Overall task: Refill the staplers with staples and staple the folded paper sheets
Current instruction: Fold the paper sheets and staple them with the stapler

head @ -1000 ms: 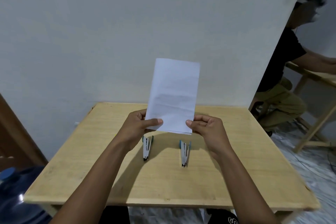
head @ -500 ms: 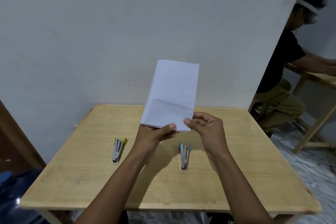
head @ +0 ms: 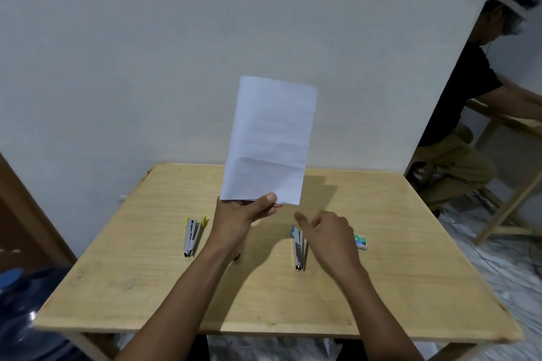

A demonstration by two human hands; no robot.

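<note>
Pale wood made up the table (head: 146, 302), its near edge closest to the camera, with a blue water bottle (head: 26, 316) standing on the floor off its near left corner. Both bare forearms reached out over the tabletop.

The right hand (head: 331, 234) hovered low over the table, its fingers loosely spread, forefinger pointing forward and holding nothing. Just left of it, partly under its fingers, lay the blue-tipped stapler (head: 299, 249), lengthwise with its metal nose toward the person. A small green staple box (head: 360, 241) lay flat just right of that hand. Well to the left lay the yellow-tipped stapler (head: 192, 236), its two arms splayed in a narrow V.

Between the two staplers the left hand (head: 237, 217) was raised above the table, pinching the bottom edge of the folded paper (head: 269, 141) between thumb and fingers. The white sheet stood upright in the air, tilted slightly to the right, a crease running across its lower half.

Behind the table rose a plain grey wall (head: 146, 53). Past its right corner a seated person (head: 457, 114) in a black shirt leaned over another wooden table (head: 504, 120).
</note>
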